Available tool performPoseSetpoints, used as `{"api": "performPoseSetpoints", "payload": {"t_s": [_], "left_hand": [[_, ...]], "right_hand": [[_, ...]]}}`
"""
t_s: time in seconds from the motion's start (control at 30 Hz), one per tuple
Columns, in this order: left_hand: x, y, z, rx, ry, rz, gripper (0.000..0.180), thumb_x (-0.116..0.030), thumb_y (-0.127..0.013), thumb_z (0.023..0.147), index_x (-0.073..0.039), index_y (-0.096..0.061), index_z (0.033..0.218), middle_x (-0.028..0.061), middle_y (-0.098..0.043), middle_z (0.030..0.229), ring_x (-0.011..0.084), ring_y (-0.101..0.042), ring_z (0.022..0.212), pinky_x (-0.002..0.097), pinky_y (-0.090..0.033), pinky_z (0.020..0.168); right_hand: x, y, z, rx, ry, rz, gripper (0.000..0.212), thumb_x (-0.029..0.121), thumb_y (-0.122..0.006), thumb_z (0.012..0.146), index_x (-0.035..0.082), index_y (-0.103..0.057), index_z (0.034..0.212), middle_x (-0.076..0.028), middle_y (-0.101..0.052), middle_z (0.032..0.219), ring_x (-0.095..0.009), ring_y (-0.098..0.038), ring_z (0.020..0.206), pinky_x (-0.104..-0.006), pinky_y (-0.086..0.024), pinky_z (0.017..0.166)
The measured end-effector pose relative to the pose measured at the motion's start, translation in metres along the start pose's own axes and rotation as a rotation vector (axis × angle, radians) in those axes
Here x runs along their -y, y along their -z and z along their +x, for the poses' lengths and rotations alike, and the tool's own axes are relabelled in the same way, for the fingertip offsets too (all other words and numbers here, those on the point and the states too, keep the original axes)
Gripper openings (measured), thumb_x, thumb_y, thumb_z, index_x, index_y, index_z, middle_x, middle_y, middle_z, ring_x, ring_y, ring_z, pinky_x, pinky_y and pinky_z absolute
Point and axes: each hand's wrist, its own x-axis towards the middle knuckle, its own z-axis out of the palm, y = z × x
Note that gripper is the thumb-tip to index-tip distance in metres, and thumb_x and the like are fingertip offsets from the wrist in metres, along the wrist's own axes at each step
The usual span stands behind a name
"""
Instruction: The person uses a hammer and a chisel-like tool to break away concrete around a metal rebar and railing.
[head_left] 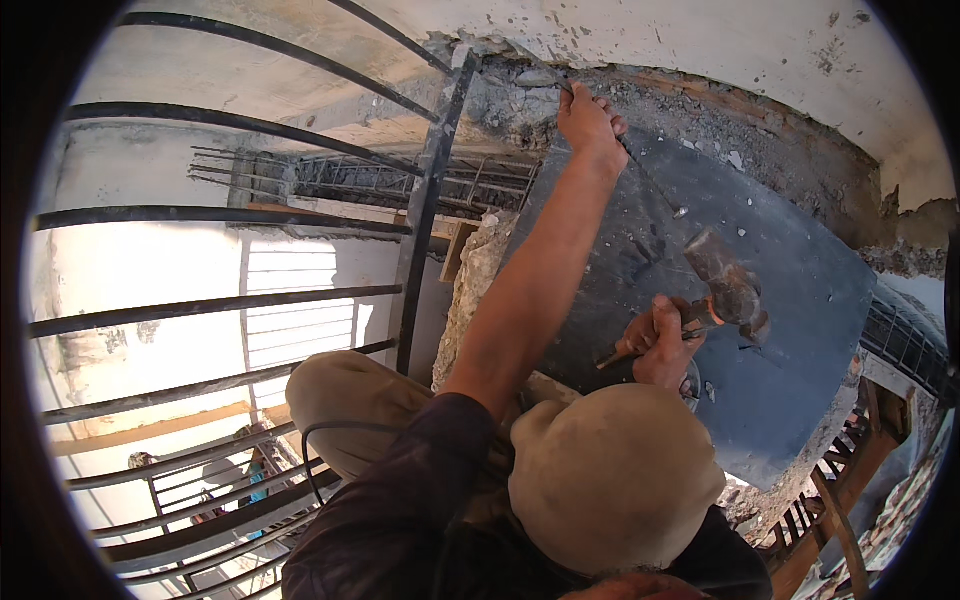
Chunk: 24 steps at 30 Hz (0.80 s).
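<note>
My left hand (590, 125) is closed round a long thin dark metal chisel (652, 183). One end of the chisel meets the broken masonry at the foot of the wall, and the other points back over the dark board. Lower right, my right hand (662, 345) grips a club hammer (722, 277) by its wooden handle, close to the head. The heavy, dusty steel head is above the board, apart from the chisel. Beneath both hands lies the dark grey board (800, 300), with small pale chips scattered on it.
Black metal railing bars (270, 210) stand to my left, with a lower room beyond. A chipped grey concrete strip (720, 105) runs along the pale wall (780, 50). Exposed rebar (240, 170) juts out at the left. Wooden pieces (845, 520) lie lower right. My beige-trousered knees are bent below.
</note>
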Motion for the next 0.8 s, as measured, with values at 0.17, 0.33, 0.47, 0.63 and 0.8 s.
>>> {"api": "performPoseSetpoints", "payload": {"t_s": [0.17, 0.33, 0.47, 0.63, 0.8], "left_hand": [[0.007, 0.0, 0.007, 0.032, -0.004, 0.004, 0.021, -0.028, -0.042, 0.105, -0.013, -0.043, 0.12, 0.0003, -0.04, 0.076, 0.0111, -0.031, 0.057, 0.0298, -0.031, 0.049], [0.005, 0.026, 0.016, -0.008, -0.003, 0.17, 0.024, -0.029, -0.04, 0.106, -0.008, -0.042, 0.117, 0.004, -0.042, 0.086, 0.0132, -0.032, 0.059, 0.0307, -0.033, 0.05], [-0.008, 0.016, 0.013, -0.066, 0.021, 0.132, 0.032, -0.028, -0.042, 0.105, -0.024, -0.037, 0.137, -0.0001, -0.037, 0.073, 0.0111, -0.026, 0.054, 0.0336, -0.026, 0.048], [0.005, 0.014, 0.015, -0.036, 0.041, 0.24, 0.019, -0.03, -0.045, 0.105, -0.013, -0.044, 0.113, 0.001, -0.042, 0.078, 0.011, -0.029, 0.053, 0.0284, -0.029, 0.048], [-0.023, 0.045, 0.015, 0.009, 0.044, 0.281, 0.017, -0.03, -0.047, 0.104, -0.014, -0.043, 0.105, -0.0027, -0.039, 0.073, 0.0086, -0.028, 0.053, 0.0267, -0.027, 0.047]], "right_hand": [[-0.017, -0.005, 0.025, -0.126, -0.027, 0.157, 0.023, 0.014, -0.057, 0.088, 0.013, -0.044, 0.07, 0.004, -0.029, 0.051, -0.009, -0.025, 0.04, -0.0305, -0.025, 0.039], [0.004, -0.002, 0.012, 0.061, -0.12, -0.09, 0.028, 0.012, -0.056, 0.088, 0.014, -0.039, 0.065, 0.004, -0.029, 0.051, -0.009, -0.025, 0.04, -0.0301, -0.025, 0.039], [0.026, 0.03, 0.015, 0.123, 0.019, 0.442, 0.029, 0.012, -0.058, 0.087, 0.014, -0.039, 0.064, 0.004, -0.033, 0.051, -0.008, -0.029, 0.04, -0.0302, -0.025, 0.039], [-0.018, -0.009, 0.033, 0.169, -0.22, -0.156, 0.029, 0.015, -0.059, 0.087, 0.014, -0.038, 0.067, 0.004, -0.033, 0.052, -0.009, -0.033, 0.04, -0.0312, -0.032, 0.038], [0.023, -0.012, 0.003, 0.157, 0.006, -0.193, 0.029, 0.015, -0.06, 0.089, 0.013, -0.038, 0.069, 0.004, -0.032, 0.051, -0.009, -0.033, 0.04, -0.0305, -0.034, 0.038]]}}
